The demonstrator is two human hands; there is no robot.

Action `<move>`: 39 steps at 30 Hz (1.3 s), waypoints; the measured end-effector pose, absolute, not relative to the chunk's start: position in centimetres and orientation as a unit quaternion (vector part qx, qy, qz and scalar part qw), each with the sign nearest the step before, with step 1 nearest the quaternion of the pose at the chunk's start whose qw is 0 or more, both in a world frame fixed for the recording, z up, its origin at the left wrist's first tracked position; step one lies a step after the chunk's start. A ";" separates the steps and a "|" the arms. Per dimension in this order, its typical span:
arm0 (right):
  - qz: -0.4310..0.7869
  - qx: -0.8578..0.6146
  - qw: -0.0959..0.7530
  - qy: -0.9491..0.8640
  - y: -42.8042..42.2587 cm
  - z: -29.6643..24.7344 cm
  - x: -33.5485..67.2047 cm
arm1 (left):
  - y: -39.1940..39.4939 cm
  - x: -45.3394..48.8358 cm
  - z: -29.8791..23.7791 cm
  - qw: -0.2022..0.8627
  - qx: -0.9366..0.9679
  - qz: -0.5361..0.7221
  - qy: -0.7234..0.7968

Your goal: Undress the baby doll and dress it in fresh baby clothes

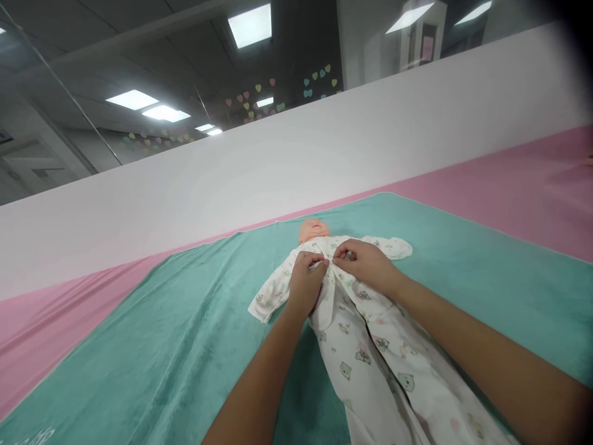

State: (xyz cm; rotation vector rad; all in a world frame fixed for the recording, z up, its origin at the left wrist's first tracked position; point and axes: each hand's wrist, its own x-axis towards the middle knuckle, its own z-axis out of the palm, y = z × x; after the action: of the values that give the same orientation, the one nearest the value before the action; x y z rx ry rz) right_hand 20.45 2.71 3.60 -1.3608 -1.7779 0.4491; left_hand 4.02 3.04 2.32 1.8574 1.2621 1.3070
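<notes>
The baby doll (314, 229) lies on its back ahead of you, head away from you and legs toward you, on a teal blanket (185, 346). It is dressed in a white bear-print outfit (345, 371), its sleeves spread out to either side of the doll and a dark line running down between its legs. Your left hand (308, 281) is at the doll's chest, thumb and fingers pinching the cloth at the front opening. Your right hand (368, 262) faces it across the doll's chest, thumb and forefinger pinching the cloth too; your two sets of fingertips are just apart, and you cannot tell whether a fastener sits between them. Around the blanket, on both sides of the doll, shows a pink sheet (509, 179). Beyond the doll's head rises a white wall (278, 167), with heart stickers (258, 88) and bright ceiling lights (250, 26) above it.
</notes>
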 end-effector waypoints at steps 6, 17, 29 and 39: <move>0.192 -0.521 0.421 -0.718 2.6 3.7 20.5 | 2.9 4.1 2.3 0.286 0.685 0.493 0.454; 0.193 -0.506 0.429 -0.723 2.9 3.3 20.4 | 3.3 4.2 2.6 0.282 0.681 0.479 0.477; 0.193 -0.501 0.432 -0.725 2.8 3.3 20.4 | 3.2 4.7 2.9 0.408 0.574 0.514 0.489; 0.194 -0.505 0.434 -0.721 2.7 3.4 20.3 | 3.3 4.9 2.8 0.372 0.589 0.509 0.506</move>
State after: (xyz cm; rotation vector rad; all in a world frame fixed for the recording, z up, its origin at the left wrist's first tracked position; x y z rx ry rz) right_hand 20.31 2.66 3.43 -1.2565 -1.7945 0.4831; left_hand 4.86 3.26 2.76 1.5097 1.2976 1.3041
